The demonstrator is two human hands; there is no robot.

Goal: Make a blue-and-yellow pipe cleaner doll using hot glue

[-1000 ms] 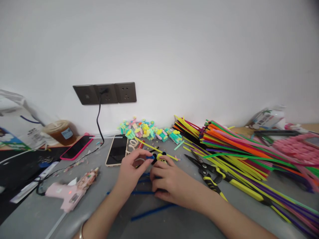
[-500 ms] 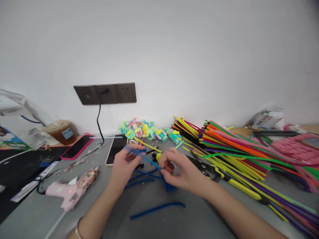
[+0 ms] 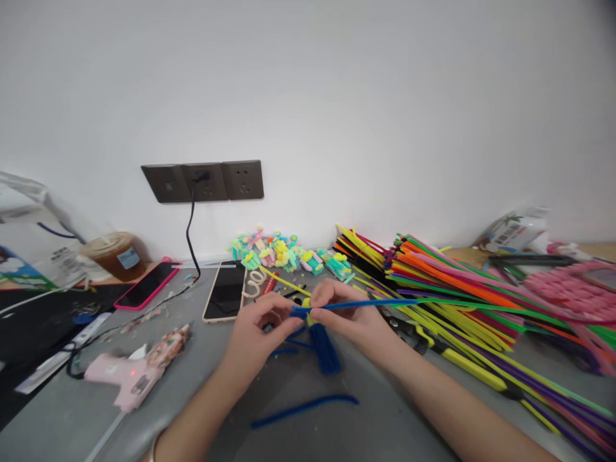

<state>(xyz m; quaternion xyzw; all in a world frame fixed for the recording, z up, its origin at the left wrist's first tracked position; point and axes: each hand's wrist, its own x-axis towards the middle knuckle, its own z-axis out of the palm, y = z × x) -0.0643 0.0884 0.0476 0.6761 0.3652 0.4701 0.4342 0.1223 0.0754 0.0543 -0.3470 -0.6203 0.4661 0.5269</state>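
Observation:
A long blue pipe cleaner (image 3: 370,303) lies level across my fingertips, its free length reaching right past the hand. My right hand (image 3: 344,314) pinches it between thumb and index finger. Close by, my left hand (image 3: 262,330) is closed with thumb and fingers on its left end, where the blue looks doubled. Beneath the hands, a folded blue bundle (image 3: 325,350) with a yellow top rests on the table, partly covered by my right fingers. Nearer me a loose blue pipe cleaner (image 3: 305,410) lies on the grey surface. More blue pieces are half hidden behind my left hand.
Multicoloured pipe cleaners (image 3: 462,289) spread over the right side, with yellow-handled pliers (image 3: 469,367) among them. At left are a pink glue gun (image 3: 128,375), a pink-edged phone (image 3: 148,285) and a drink cup (image 3: 115,255). Small pastel pieces (image 3: 283,253) are heaped by the wall; another phone (image 3: 225,292) lies nearby.
My left hand has come down and right, closer to my right hand. The blue pipe cleaner, slanted and blurred between them before, is now level and extends to the right.

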